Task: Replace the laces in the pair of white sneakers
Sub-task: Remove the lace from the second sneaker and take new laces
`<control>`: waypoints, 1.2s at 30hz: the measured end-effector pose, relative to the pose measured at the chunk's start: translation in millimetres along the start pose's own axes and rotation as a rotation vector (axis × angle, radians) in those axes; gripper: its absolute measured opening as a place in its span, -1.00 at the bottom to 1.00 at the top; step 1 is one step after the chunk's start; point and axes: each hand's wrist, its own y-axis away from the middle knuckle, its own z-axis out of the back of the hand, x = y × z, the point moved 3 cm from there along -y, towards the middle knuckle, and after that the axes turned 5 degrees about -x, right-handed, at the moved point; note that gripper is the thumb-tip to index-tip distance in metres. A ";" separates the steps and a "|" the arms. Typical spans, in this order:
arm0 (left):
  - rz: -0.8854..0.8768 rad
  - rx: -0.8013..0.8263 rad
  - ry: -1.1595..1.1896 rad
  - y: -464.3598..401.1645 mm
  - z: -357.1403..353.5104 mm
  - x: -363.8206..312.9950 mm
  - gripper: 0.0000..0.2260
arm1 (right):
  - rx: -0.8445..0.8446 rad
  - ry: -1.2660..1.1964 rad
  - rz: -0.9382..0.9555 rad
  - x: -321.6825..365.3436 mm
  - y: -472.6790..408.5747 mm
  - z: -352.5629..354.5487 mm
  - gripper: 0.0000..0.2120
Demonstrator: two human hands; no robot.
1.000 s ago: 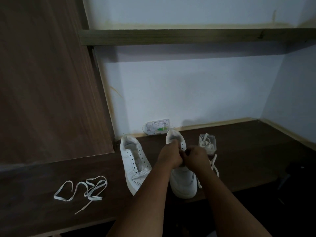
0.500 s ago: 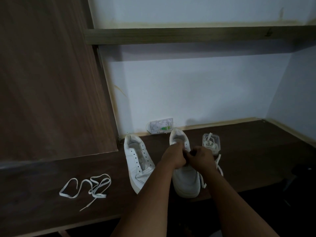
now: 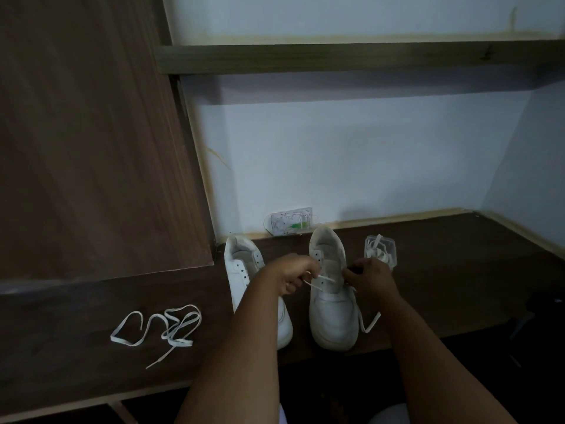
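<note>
Loose lace point(image 3: 159, 328) lies in a tangle far left on the counter point(image 3: 458, 270), well apart from both shoes. Presumably the removed one.

Left sneaker point(image 3: 241, 267): no lace in it, eyelets bare, toe toward the person, partly hidden by the left forearm.

Left hand point(image 3: 290, 272): fingers curled, pinching one end of the lace point(image 3: 324, 281) just left of the right sneaker's eyelet rows.

Right sneaker point(image 3: 331, 304): long axis runs away from the person, toe nearest. The lace crosses its lower eyelets between the two hands; a free tail point(image 3: 371, 322) hangs off the shoe's right side onto the counter.

Right hand point(image 3: 368, 276): fingers curled at the right eyelet row; appears to hold the lace, though the contact is hidden.

Clear box point(image 3: 380, 249) with a coiled lace stands just beside the right sneaker, near the wall.

Judgement: lacing at the lower rows. The next eyelets lie farther from both hands, along the shoe's axis; each hand sits on its own side.
</note>
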 end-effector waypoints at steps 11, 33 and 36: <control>-0.570 -0.353 -0.903 -17.0 -43.2 -10.2 -0.67 | 0.027 -0.018 0.018 -7.9 -1.0 -0.3 -0.80; -0.631 -0.393 -0.672 10.8 -21.8 -26.5 -0.86 | 0.019 0.025 -0.004 -14.7 -7.1 -2.9 -0.73; -0.617 -0.381 -0.954 -9.8 -48.9 -14.9 -0.70 | 0.019 0.019 0.007 -17.3 -6.4 -3.7 -0.69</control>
